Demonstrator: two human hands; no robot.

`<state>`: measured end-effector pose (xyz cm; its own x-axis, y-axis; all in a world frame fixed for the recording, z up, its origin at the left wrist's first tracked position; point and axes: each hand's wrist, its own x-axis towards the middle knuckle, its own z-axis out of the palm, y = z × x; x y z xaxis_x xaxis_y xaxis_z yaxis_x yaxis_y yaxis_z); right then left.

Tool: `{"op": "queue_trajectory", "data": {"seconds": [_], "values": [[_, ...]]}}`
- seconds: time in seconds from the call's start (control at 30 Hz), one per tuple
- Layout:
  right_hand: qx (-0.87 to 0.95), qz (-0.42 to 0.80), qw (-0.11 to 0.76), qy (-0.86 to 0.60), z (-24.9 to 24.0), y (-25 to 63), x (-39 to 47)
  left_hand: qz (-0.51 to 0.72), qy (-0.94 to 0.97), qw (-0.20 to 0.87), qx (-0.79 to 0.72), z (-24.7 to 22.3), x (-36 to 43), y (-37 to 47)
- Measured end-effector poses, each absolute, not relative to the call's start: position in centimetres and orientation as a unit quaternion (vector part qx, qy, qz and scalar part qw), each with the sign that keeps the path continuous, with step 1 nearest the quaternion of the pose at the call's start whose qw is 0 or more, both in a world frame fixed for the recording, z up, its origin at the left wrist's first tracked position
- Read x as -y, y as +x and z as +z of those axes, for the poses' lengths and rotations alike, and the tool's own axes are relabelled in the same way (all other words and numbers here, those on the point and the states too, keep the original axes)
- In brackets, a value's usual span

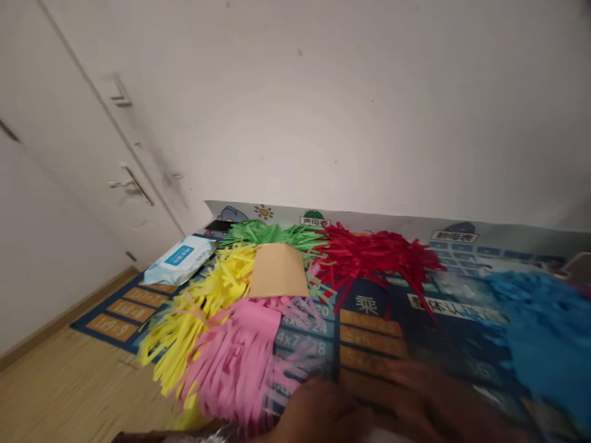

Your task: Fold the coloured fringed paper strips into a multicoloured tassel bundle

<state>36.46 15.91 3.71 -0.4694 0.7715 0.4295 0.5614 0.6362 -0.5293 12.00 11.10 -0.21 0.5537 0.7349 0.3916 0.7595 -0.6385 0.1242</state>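
Observation:
My left hand (316, 409) is at the bottom edge, just right of a pink fringed paper bundle (240, 363). To its right my right hand (438, 400) lies low over the dark printed chart. Motion smears both hands and the frame cuts them off, so their fingers and anything in them cannot be made out. Crinkled clear plastic (221, 434) shows at the bottom, left of my left hand. Beyond the pink bundle lie yellow paper strips (212, 295), a tan paper piece (279, 271), green paper strips (272, 234) and red paper strips (378, 252).
Blue fringed paper (545, 344) spreads at the right. A wet-wipes pack (182, 259) lies at the left on the printed chart (323, 329), whose far edge bends up against the white wall (346, 123). A door handle (133, 184) is on the left, above wooden flooring (83, 381).

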Motion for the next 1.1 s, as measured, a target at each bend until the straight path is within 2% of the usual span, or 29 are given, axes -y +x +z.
{"op": "queue_trajectory", "data": {"seconds": [0.13,0.23,0.3,0.4,0.5,0.63,0.77,0.87,1.0,1.1], "values": [[0.845,0.235,0.279,-0.391,6.4,30.6,-19.8,-0.289,-0.846,0.015,0.448,5.3,-14.3,6.6],[0.844,0.285,0.228,-0.392,6.7,27.4,-21.5,-0.198,-0.774,-0.012,0.601,10.7,-20.6,1.1],[0.837,0.302,0.227,-0.396,6.3,26.2,-21.9,-0.177,-0.749,-0.017,0.639,12.7,-25.6,-2.0],[0.826,0.326,0.235,-0.394,5.6,25.8,-21.9,-0.144,-0.725,-0.058,0.671,13.2,-31.5,-4.9],[0.826,0.329,0.235,-0.393,5.3,26.7,-21.7,-0.141,-0.697,-0.109,0.695,12.4,-34.1,-5.9],[0.807,0.336,0.254,-0.415,5.5,29.4,-21.6,-0.219,-0.666,-0.174,0.691,13.2,-33.8,-6.4],[0.784,0.323,0.287,-0.446,6.2,32.0,-21.5,-0.375,-0.631,-0.234,0.638,17.2,-31.6,-5.8],[0.794,0.226,0.339,-0.452,6.9,32.5,-21.0,-0.485,-0.595,-0.262,0.586,20.3,-29.0,-3.3],[0.801,-0.049,0.468,-0.37,8.0,30.8,-19.6,-0.556,-0.563,-0.302,0.532,22.2,-25.1,1.6],[0.791,-0.184,0.478,-0.334,9.2,29.8,-18.7,-0.572,-0.549,-0.342,0.505,22.0,-22.8,4.4]]}}
